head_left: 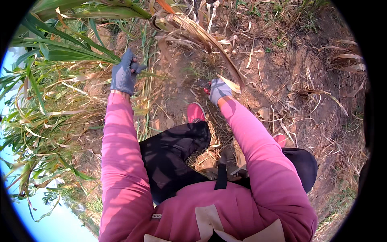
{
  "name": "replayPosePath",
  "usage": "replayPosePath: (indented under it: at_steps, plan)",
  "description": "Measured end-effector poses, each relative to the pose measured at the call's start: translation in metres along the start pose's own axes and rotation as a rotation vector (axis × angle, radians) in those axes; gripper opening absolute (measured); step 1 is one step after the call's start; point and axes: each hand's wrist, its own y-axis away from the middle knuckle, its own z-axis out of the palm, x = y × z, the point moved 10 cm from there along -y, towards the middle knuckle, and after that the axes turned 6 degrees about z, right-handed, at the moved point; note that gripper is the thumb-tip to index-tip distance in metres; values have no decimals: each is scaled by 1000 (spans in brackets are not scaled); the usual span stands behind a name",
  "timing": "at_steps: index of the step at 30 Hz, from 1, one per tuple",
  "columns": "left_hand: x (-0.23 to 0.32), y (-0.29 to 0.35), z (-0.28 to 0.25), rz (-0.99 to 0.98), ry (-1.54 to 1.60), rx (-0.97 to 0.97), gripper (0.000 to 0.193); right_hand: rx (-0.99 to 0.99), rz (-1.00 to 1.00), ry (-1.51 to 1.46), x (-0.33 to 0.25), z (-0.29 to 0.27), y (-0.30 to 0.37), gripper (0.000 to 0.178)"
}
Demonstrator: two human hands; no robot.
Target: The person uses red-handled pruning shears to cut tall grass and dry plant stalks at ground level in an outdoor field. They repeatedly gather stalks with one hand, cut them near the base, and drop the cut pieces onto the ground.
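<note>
My left hand, in a grey fingerless glove, is closed round a bunch of long green leafy stalks that spread out to the upper left. Low over the soil, right of centre, my right hand wears a matching glove. Its fingers are wrapped round a tool with a red handle; the rest of that tool is too blurred to make out. A dry, drooping brown corn plant hangs above my right hand, one pale leaf crossing in front of the glove.
Dense green and yellowing stalks line the left side. Reddish-brown soil with scattered straw lies to the right, with a dry clump at the far right. My pink shoe stands between my hands.
</note>
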Motion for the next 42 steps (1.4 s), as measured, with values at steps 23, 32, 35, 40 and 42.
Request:
replayPosePath:
  at_steps: [23, 32, 35, 40, 42]
  plan:
    - [4, 14, -10, -9, -22, 37, 29, 43, -199, 288, -30, 1, -1, 36]
    - [5, 17, 14, 23, -45, -51, 30, 51, -169, 303, -65, 11, -4, 24]
    - [17, 17, 20, 68, -6, -53, 28, -78, 27, 11, -30, -3, 7, 23]
    - [28, 25, 78, 96, -16, -269, 43, -7, 238, 58, 97, 20, 19, 46]
    - [21, 28, 98, 125, -163, -328, 51, 8, 354, -22, 111, -17, 44, 53]
